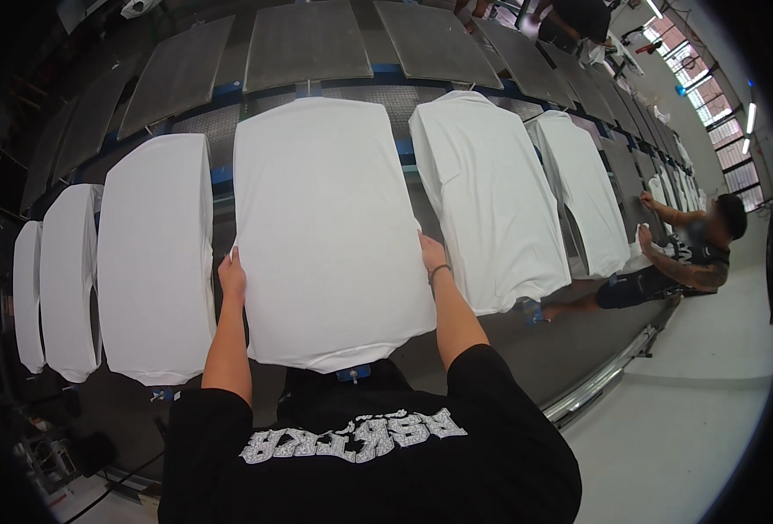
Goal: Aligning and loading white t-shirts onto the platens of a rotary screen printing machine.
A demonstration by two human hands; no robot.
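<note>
A white shirt [325, 227] is stretched flat over a long board right in front of me. My left hand [232, 272] rests on its left edge, fingers laid along the fabric. On the opposite edge, my right hand [433, 255], with a dark band at the wrist, presses the cloth the same way. Both hands lie flat against the sides of the shirt; neither is seen closed around the cloth.
More boards with white shirts stand to the left [155, 253] and right [487, 196] in a curved row. Grey mesh panels [303, 39] hang behind them. Another person [683, 253] stands at a board on the right, hands on a shirt. Pale floor [683, 419] lies lower right.
</note>
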